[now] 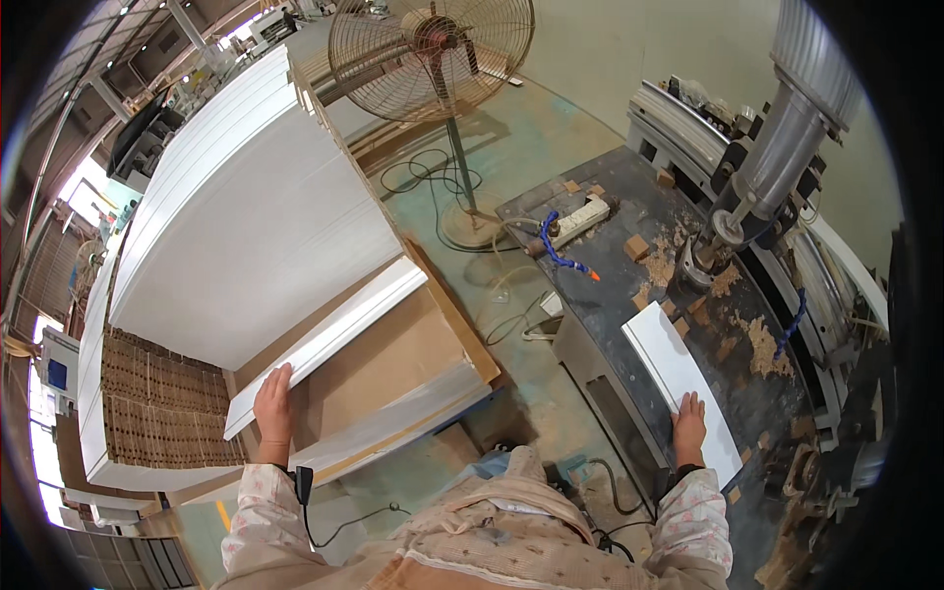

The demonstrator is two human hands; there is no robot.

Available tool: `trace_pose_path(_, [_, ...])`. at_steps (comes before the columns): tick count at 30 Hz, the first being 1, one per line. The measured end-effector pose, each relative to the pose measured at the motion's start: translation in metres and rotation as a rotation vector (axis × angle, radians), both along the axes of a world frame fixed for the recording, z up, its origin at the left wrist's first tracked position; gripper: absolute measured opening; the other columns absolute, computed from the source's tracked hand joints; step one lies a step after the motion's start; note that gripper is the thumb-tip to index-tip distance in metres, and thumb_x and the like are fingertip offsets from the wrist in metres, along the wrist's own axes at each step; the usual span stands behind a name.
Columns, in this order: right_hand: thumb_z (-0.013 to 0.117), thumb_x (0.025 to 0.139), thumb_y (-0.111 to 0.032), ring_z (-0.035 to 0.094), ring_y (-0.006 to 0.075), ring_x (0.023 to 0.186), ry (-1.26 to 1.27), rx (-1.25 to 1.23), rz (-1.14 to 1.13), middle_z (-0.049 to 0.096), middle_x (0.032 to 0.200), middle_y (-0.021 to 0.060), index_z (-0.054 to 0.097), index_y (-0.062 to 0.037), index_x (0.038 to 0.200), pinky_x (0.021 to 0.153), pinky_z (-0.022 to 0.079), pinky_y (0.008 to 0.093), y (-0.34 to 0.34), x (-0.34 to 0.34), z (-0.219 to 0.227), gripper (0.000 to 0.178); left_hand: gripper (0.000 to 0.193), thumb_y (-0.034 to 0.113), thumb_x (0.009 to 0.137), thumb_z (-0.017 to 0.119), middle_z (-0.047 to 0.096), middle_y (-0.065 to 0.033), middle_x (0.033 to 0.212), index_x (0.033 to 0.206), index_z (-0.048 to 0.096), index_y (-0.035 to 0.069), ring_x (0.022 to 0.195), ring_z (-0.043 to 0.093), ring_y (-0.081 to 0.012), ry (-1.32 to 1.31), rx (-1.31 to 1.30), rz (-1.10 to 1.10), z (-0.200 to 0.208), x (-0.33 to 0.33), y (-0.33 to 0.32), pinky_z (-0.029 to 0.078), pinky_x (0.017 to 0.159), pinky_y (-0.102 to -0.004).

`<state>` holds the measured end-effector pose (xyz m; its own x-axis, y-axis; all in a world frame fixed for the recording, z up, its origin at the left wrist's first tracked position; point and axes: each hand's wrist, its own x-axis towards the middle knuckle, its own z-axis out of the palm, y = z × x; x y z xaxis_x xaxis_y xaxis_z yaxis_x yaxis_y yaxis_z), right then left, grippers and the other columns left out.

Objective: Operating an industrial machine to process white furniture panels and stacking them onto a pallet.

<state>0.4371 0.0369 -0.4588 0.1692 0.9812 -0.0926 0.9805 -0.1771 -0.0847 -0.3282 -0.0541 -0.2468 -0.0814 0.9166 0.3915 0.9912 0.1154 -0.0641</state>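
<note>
My left hand (273, 408) grips a long white grooved panel strip (329, 344) near its near end, with the fingers over its top face. That strip lies slantwise over a brown board surface on the stack to my left. My right hand (689, 430) is closed on the left edge of a shorter white panel piece (678, 383), fingers on top and thumb hidden. This piece rests on a dark machine table (629, 211), its far end near a metal machine head (698, 265) amid wood chips.
A tall stack of white panels (246, 206) with cut brown ends stands at left. Behind it is a pedestal fan (433, 39), with cables across the green floor. Wood offcuts (637, 247), sawdust (762, 344) and a blue segmented hose (551, 241) lie on the machine table.
</note>
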Motion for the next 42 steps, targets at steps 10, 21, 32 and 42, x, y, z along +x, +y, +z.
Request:
trace_pose_path(10, [0.070, 0.081, -0.018, 0.036, 0.0385, 0.134, -0.057, -0.119, -0.107, 0.035, 0.149, 0.0135, 0.037, -0.0060, 0.142, 0.106, 0.040, 0.0405, 0.009, -0.015, 0.007, 0.070, 0.053, 0.023, 0.087, 0.064, 0.046, -0.0164, 0.140, 0.135, 0.049, 0.009, 0.128, 0.041, -0.0419, -0.087, -0.269, 0.046, -0.032, -0.033, 0.024, 0.038, 0.105, -0.0473])
trace_pose_path(21, [0.072, 0.074, -0.022, 0.048, 0.0345, 0.125, 0.023, 0.091, -0.095, 0.050, 0.136, 0.0188, 0.047, -0.0037, 0.133, 0.105, 0.039, 0.0437, 0.006, -0.006, -0.015, 0.066, 0.046, 0.007, 0.085, 0.064, 0.048, -0.0221, 0.135, 0.128, 0.052, 0.000, 0.128, 0.042, -0.0392, -0.188, 0.006, -0.052, -0.034, 0.024, 0.046, 0.036, 0.106, -0.0466])
trace_pose_path(32, [0.075, 0.075, -0.029, 0.037, 0.0363, 0.134, 0.048, 0.052, -0.290, 0.042, 0.145, -0.0003, 0.048, -0.0138, 0.134, 0.091, 0.049, 0.0506, -0.022, -0.002, 0.014, 0.066, 0.042, 0.005, 0.082, 0.067, 0.057, -0.0209, 0.122, 0.122, 0.057, 0.001, 0.112, 0.054, -0.0385, -0.692, -0.408, -1.029, -0.056, 0.365, 0.111, 0.042, 0.098, -0.0440])
trace_pose_path(42, [0.076, 0.074, -0.024, 0.038, 0.0390, 0.132, 0.272, 0.301, -0.359, 0.044, 0.141, 0.0136, 0.048, -0.0132, 0.135, 0.108, 0.035, 0.0470, -0.130, 0.012, 0.076, 0.068, 0.075, 0.022, 0.072, 0.078, 0.039, -0.0162, 0.143, 0.137, 0.043, 0.006, 0.132, 0.036, -0.0375, -0.263, -0.626, -1.420, -0.167, 0.570, 0.144, 0.032, 0.106, -0.0523])
